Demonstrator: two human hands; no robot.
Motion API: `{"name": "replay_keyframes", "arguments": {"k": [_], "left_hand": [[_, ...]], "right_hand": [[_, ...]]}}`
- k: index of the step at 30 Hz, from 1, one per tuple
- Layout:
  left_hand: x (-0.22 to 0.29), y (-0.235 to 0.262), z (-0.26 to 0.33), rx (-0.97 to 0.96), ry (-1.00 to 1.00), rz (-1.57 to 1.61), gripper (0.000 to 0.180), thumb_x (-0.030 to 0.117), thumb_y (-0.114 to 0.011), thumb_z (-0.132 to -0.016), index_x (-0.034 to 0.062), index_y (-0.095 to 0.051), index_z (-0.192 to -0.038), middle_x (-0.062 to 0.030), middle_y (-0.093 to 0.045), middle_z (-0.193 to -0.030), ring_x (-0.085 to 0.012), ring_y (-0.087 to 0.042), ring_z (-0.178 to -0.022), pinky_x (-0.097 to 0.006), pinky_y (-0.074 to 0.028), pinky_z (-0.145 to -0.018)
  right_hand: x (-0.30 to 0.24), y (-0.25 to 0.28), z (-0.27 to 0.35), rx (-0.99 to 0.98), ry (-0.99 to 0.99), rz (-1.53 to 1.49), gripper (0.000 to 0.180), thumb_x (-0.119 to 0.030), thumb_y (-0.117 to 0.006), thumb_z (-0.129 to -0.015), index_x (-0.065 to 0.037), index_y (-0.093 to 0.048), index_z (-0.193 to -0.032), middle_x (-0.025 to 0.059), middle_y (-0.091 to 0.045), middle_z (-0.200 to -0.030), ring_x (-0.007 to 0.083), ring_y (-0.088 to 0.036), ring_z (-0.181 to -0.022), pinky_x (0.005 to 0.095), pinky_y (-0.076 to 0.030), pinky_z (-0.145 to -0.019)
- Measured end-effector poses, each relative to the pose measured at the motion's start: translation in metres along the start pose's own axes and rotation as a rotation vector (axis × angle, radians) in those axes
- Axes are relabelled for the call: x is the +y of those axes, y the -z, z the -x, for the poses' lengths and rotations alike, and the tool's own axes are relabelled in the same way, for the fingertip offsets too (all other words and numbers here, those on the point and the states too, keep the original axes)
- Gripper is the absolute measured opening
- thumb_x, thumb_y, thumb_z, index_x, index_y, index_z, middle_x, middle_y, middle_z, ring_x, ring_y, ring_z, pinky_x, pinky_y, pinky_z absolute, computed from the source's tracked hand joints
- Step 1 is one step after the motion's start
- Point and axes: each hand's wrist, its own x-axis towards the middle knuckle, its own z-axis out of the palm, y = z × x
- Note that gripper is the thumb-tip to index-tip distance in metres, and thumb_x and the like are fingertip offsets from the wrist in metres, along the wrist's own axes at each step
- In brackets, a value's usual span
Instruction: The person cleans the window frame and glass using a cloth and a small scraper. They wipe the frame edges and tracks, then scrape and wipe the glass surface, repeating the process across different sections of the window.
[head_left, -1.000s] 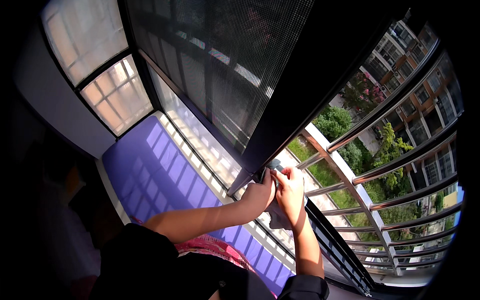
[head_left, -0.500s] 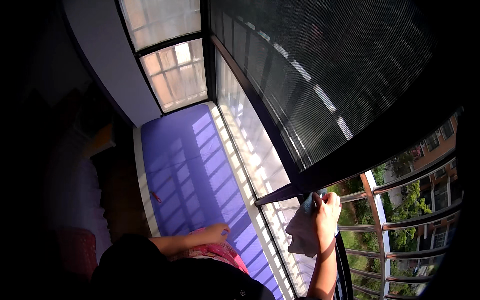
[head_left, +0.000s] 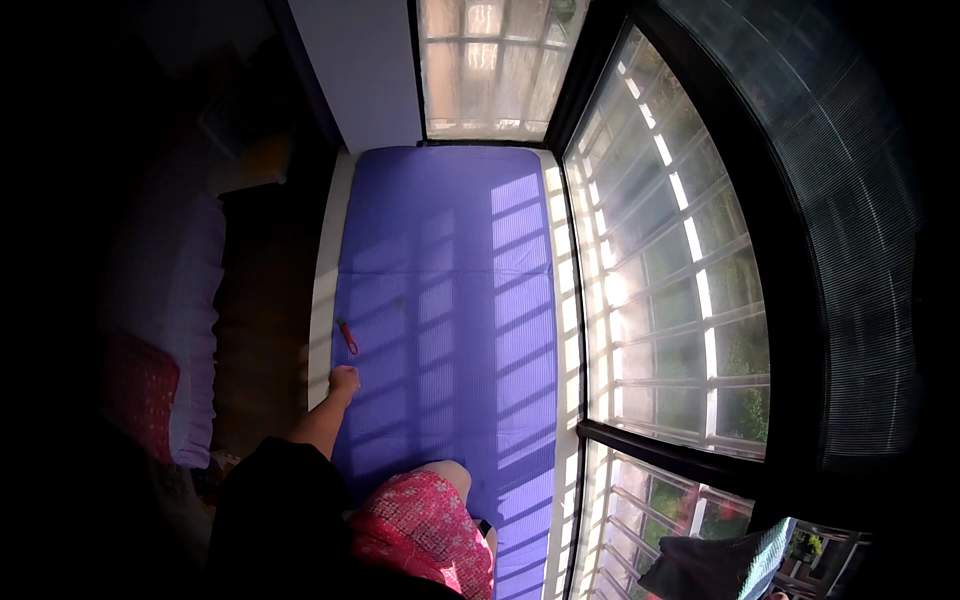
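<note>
My left hand [head_left: 345,379] is at the left edge of the purple mat [head_left: 450,330], its fingers curled in and nothing visible in them. Just beyond it on the mat lies a small red tool [head_left: 348,338] with a loop at its near end; the two look apart. A grey-blue cloth [head_left: 712,566] is bunched at the lower right, in front of the window's lower pane. Only a sliver of my right hand [head_left: 777,596] shows at the bottom edge under the cloth, which it holds; its fingers are mostly cut off.
A large window [head_left: 670,260] with dark frames and outside bars runs along the right, with a dark mesh screen [head_left: 850,250] beside it. My knee in pink patterned cloth [head_left: 425,525] rests on the mat. At left stand a bed [head_left: 190,290] and a dark wooden floor [head_left: 262,340].
My view has turned toward the mat and window. My left hand has moved forward and left, close to the red tool. The cloth and right hand have shifted to the lower right.
</note>
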Motion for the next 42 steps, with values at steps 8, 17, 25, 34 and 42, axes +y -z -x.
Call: {"name": "replay_keyframes", "arguments": {"k": [8, 17, 25, 34, 42], "left_hand": [[0.006, -0.044, -0.106, 0.056, 0.112, -0.064, 0.043, 0.039, -0.059, -0.087, -0.0023, -0.066, -0.095, -0.0124, -0.066, -0.079, -0.0248, -0.063, -0.061, -0.036, -0.048, -0.052], [0.001, -0.043, -0.131, 0.094, 0.176, 0.004, 0.03, 0.013, -0.063, -0.085, -0.0035, -0.06, -0.109, -0.0141, -0.066, -0.099, -0.0251, -0.065, -0.085, -0.035, -0.052, -0.072], [0.104, -0.063, 0.236, -1.098, -0.145, 0.41, 0.013, 0.002, -0.063, -0.085, 0.0005, -0.051, -0.089, -0.0087, -0.061, -0.076, -0.0134, -0.058, -0.06, -0.026, -0.049, -0.057], [0.181, -0.045, 0.429, -1.704, -0.715, 0.092, 0.028, 0.001, -0.06, -0.086, -0.0023, -0.053, -0.113, -0.0083, -0.063, -0.098, -0.0143, -0.062, -0.083, -0.027, -0.051, -0.073], [0.288, -0.071, 0.549, -1.411, -1.521, 0.003, 0.045, 0.009, -0.065, -0.084, 0.001, -0.045, -0.124, -0.0133, -0.058, -0.107, -0.0207, -0.058, -0.099, -0.034, -0.045, -0.09]], "right_hand": [[-0.134, -0.032, 0.103, -1.059, 0.0, -0.08, 0.019, 0.011, -0.054, -0.068, -0.002, -0.063, -0.078, 0.0114, -0.063, -0.081, 0.0297, -0.06, -0.079, 0.0388, -0.047, -0.076], [-0.142, -0.051, 0.128, -1.191, -0.05, -0.306, 0.024, 0.01, -0.052, -0.066, -0.002, -0.063, -0.084, 0.0142, -0.063, -0.082, 0.0309, -0.062, -0.075, 0.0361, -0.051, -0.064], [-0.159, -0.086, 0.192, -1.331, -0.555, -0.405, 0.029, -0.018, -0.055, -0.091, -0.002, -0.056, -0.116, 0.0137, -0.066, -0.097, 0.0221, -0.066, -0.082, 0.0315, -0.053, -0.072], [-0.127, -0.035, 0.142, -0.748, -0.756, -0.614, 0.025, -0.007, -0.041, -0.098, 0.0, -0.046, -0.121, 0.0073, -0.062, -0.086, 0.0098, -0.053, -0.065, 0.0222, -0.044, -0.06], [-0.013, 0.032, -0.012, -0.625, -0.51, -0.216, 0.031, -0.014, -0.048, -0.095, -0.002, -0.049, -0.125, 0.0199, -0.059, -0.112, 0.0308, -0.059, -0.102, 0.0342, -0.045, -0.087]]}}
